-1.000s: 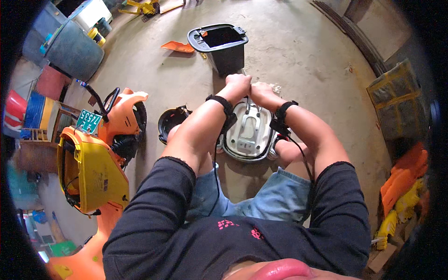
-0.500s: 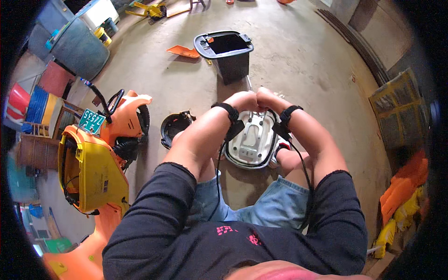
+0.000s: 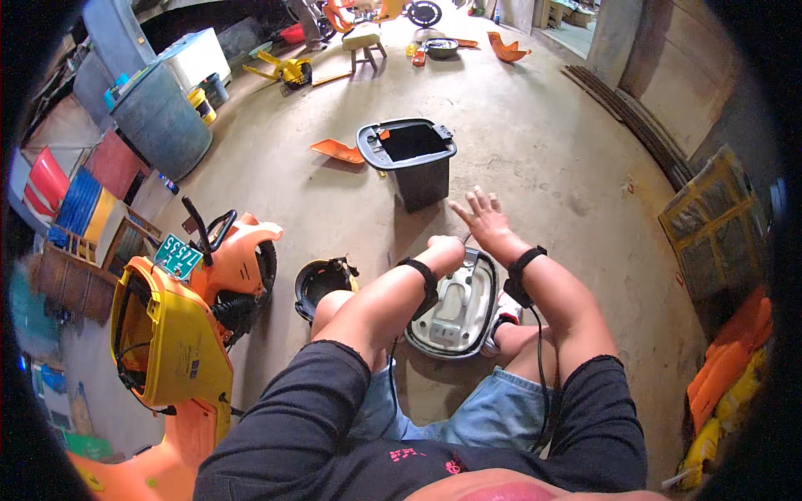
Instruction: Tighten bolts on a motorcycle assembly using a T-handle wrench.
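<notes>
An upturned scooter seat, with a pale underside and black rim, lies on the floor between my legs. My left hand is closed in a fist at its far edge; a thin dark thing shows beside the fingers, too small to name. Just beyond the seat's far right edge, my right hand is raised with its fingers spread and nothing in it. Farther off stands a black plastic storage box with a wide grey rim. By my left knee lies a dark, bowl-shaped helmet with its hollow side up.
Close on the left stands an orange and yellow scooter body. An orange panel lies beside the storage box. A large blue-grey barrel and a stool stand farther back. A taped cardboard sheet leans at the right.
My hands were together over the seat's far end; now they are apart. The right hand has opened and lifted away, while the left stays closed. The view has tilted up.
</notes>
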A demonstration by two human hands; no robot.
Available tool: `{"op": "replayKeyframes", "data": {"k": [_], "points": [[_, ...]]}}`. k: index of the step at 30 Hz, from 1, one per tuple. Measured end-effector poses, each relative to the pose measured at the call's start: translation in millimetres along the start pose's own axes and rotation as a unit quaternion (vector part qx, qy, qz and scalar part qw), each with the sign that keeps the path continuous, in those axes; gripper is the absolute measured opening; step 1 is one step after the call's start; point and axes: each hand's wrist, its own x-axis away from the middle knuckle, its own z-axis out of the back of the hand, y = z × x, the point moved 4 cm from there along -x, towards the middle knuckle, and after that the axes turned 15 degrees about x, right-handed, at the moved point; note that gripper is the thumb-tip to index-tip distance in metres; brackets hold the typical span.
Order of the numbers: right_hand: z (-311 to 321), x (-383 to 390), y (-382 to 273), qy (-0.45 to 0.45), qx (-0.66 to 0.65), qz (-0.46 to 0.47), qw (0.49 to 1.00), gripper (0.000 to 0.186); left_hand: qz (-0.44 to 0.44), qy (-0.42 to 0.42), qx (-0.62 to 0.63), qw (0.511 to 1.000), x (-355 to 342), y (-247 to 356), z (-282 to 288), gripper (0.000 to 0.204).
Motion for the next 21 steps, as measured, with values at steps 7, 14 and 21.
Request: {"op": "replayKeyframes", "data": {"k": [7,14,21], "points": [[-30,3,-33,-0.189,-0.161,0.177,0.953,0.024,-0.013,0.019,0.006,1.0,18,-12,20,0.023],[-36,5,-23,-0.176,-0.172,0.204,0.948,0.025,-0.055,0.037,0.036,0.997,9,-12,23,0.026],[-32,4,-28,-0.219,-0.215,0.138,0.942,0.021,-0.129,0.076,-0.085,0.985,3,-22,29,0.021]]}}
